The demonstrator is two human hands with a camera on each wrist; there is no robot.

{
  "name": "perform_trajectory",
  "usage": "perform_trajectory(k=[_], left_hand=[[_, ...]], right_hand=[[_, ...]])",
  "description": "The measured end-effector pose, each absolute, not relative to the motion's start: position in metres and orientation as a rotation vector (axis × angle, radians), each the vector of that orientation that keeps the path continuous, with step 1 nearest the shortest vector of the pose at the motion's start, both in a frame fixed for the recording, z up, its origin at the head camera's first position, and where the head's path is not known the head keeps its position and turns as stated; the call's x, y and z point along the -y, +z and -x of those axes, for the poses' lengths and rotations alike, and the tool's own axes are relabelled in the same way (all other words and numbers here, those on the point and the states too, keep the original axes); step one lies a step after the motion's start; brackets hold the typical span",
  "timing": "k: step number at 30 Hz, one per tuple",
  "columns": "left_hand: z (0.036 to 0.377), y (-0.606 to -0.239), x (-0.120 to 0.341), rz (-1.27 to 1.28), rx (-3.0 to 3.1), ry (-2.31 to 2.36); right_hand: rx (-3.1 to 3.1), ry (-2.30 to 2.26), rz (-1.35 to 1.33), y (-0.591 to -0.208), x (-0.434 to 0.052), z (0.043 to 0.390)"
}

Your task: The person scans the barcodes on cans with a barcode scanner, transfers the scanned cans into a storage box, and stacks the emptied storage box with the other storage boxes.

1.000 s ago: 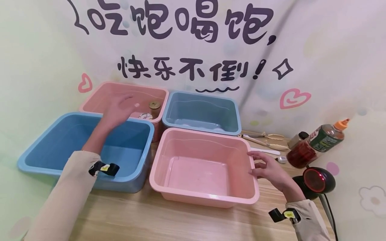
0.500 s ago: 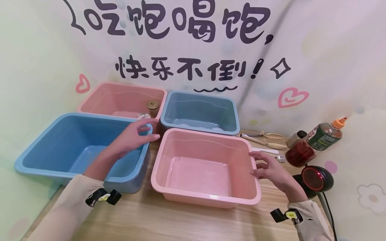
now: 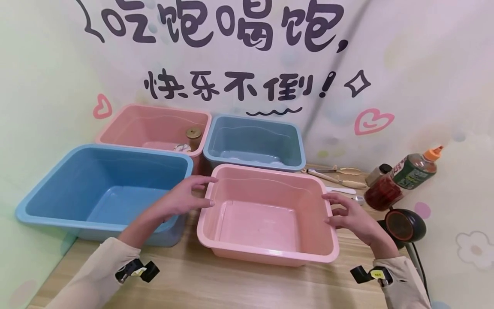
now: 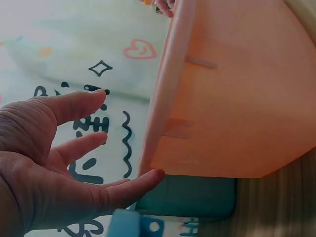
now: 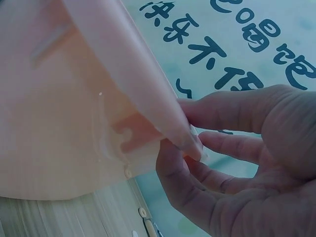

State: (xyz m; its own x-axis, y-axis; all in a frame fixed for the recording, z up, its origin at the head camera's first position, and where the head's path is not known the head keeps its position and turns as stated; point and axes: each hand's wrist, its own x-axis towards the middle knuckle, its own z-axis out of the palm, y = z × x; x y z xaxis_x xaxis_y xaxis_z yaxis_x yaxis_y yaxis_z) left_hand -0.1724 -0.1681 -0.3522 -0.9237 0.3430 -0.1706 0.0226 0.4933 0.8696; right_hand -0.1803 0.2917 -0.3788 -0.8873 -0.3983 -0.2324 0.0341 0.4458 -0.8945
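Observation:
A pink plastic bin (image 3: 262,223) sits at the front middle of the wooden table, with nothing visible inside. My right hand (image 3: 353,219) grips its right rim; in the right wrist view the thumb lies over the rim and a finger curls beneath it. At the left rim of that pink bin (image 4: 237,98), my left hand (image 3: 183,199) reaches in with thumb and fingers spread apart. One fingertip is at or very near the rim in the left wrist view; whether it touches I cannot tell.
A blue bin (image 3: 131,206) stands left. Behind are another pink bin (image 3: 150,124), holding a gold-lidded jar (image 3: 194,134), and a smaller blue bin (image 3: 254,141). Tongs (image 3: 343,180), a squeeze bottle (image 3: 405,178) and a black round device (image 3: 405,224) lie or stand right.
My left hand has come from above the back pink bin, across the blue bin, to the front pink bin's left rim. That bin has shifted slightly right, my right hand staying at its rim.

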Motion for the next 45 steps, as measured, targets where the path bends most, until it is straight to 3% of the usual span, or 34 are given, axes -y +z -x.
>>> perform_trajectory(k=[12,45], left_hand=[[0.173,-0.370,0.151,-0.219,-2.421,1.383],[0.174,-0.360,0.150,-0.142,-2.372,1.380]], right_hand=[[-2.273,-1.450,0.298,-0.379,-0.296,0.180],[-2.282,-1.491,0.318,-0.375,-0.304,0.175]])
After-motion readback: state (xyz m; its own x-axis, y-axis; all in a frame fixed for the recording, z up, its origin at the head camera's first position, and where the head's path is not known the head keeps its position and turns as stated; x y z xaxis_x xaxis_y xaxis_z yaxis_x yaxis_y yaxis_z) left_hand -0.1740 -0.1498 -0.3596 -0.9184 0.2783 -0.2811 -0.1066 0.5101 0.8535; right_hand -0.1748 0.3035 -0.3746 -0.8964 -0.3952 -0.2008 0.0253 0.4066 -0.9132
